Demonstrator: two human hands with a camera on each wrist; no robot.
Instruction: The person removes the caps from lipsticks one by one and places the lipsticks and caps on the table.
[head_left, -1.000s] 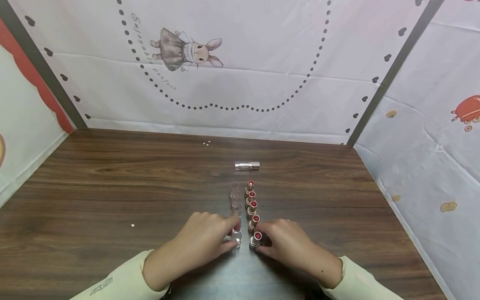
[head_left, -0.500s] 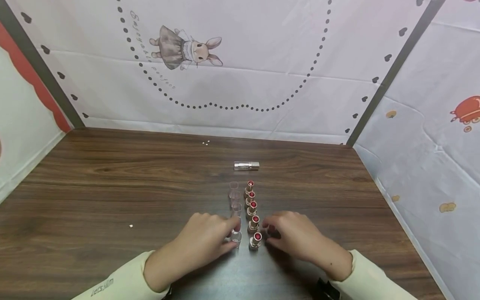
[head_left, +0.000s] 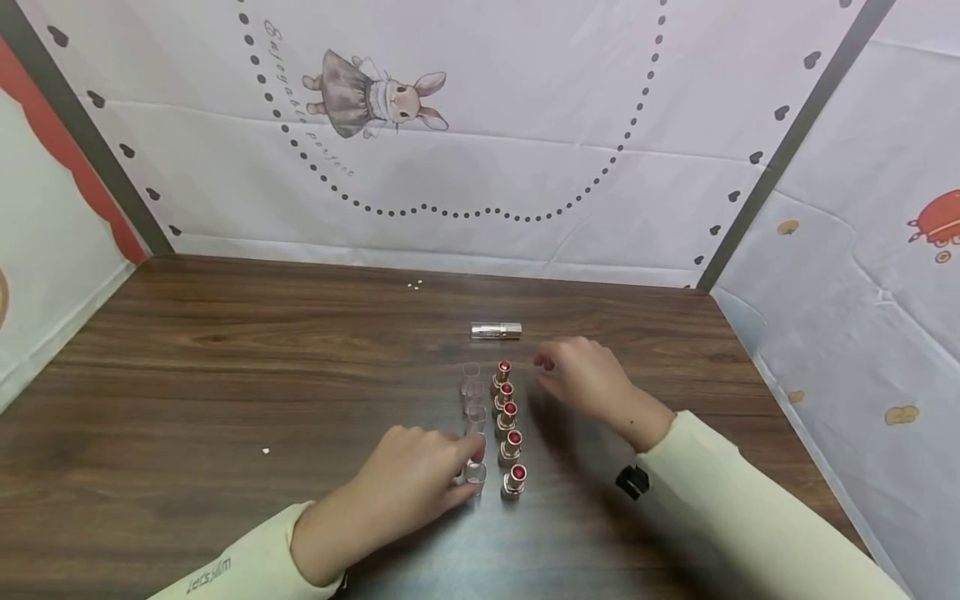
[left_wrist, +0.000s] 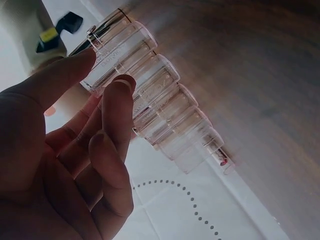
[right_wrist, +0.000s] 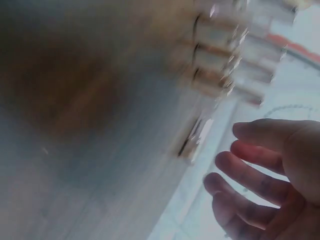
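Several clear lipstick caps (head_left: 472, 379) stand in a row running away from me. My left hand (head_left: 412, 471) pinches the nearest clear cap (head_left: 476, 475) between thumb and index finger. Just right of the caps, a row of uncapped lipsticks (head_left: 514, 483) stands upright, red tips showing. Beyond both rows lies a lipstick (head_left: 496, 331) on its side, with a clear cap part and a silvery end. My right hand (head_left: 588, 379) is over the table, right of the far end of the rows, fingers loosely bent and holding nothing. The right wrist view is blurred.
The dark wood table (head_left: 225, 375) meets a printed cloth backdrop (head_left: 525, 125) at the back and a side cloth (head_left: 840, 333) at right. Small white bits (head_left: 415, 285) lie near the back edge, and another white speck (head_left: 266, 451) lies at left.
My right hand has left the nearest uncapped lipstick, first drawing right, then moving forward toward the lying lipstick. The left hand stays at the nearest clear cap.
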